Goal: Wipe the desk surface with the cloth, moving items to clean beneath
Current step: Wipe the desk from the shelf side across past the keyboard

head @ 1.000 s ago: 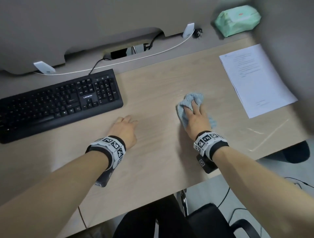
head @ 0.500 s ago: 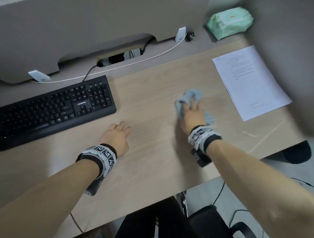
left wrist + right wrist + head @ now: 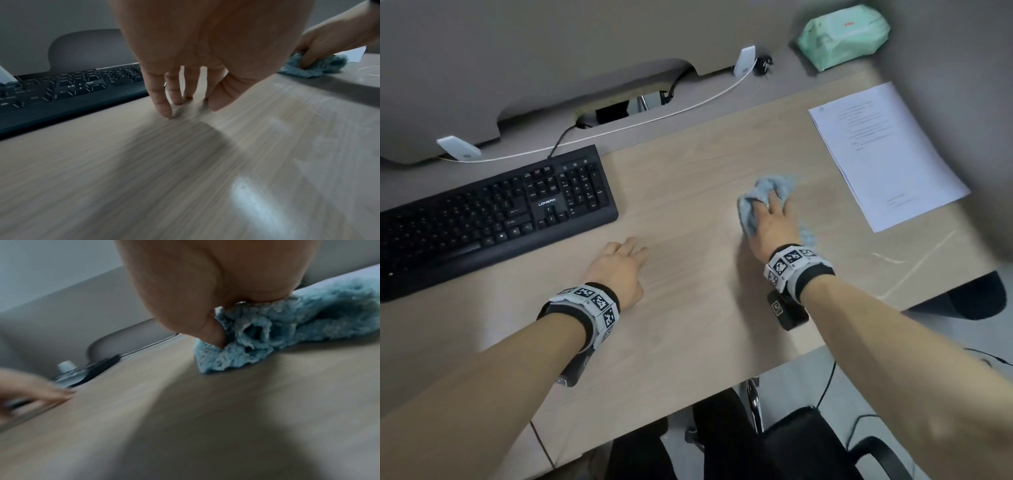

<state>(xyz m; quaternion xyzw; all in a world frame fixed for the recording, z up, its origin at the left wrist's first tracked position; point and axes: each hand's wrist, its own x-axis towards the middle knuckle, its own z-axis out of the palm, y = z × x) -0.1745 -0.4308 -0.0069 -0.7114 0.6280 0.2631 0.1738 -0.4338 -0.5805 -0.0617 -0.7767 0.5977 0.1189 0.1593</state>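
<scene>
A crumpled light blue cloth (image 3: pixel 774 186) lies on the wooden desk (image 3: pixel 688 325), right of centre. My right hand (image 3: pixel 774 222) presses down on it, fingers curled into the bunched fabric. In the right wrist view the thumb (image 3: pixel 213 335) digs into the cloth (image 3: pixel 287 331). My left hand (image 3: pixel 619 263) rests on the bare desk just in front of the black keyboard (image 3: pixel 493 212). Its straight fingers (image 3: pixel 162 104) touch the wood and hold nothing. The cloth (image 3: pixel 320 68) also shows at the far right of the left wrist view.
A white printed sheet (image 3: pixel 883 154) lies right of the cloth. A green wipes pack (image 3: pixel 842 34) sits in the back right corner. A white cable (image 3: pixel 654 116) runs along the back below the grey partition. A black chair (image 3: pixel 808 445) stands below the front edge.
My right hand has rubbed the cloth over the same patch, drifting slightly away from me, and the cloth has bunched up more under its fingers. The left hand has stayed put on the desk.
</scene>
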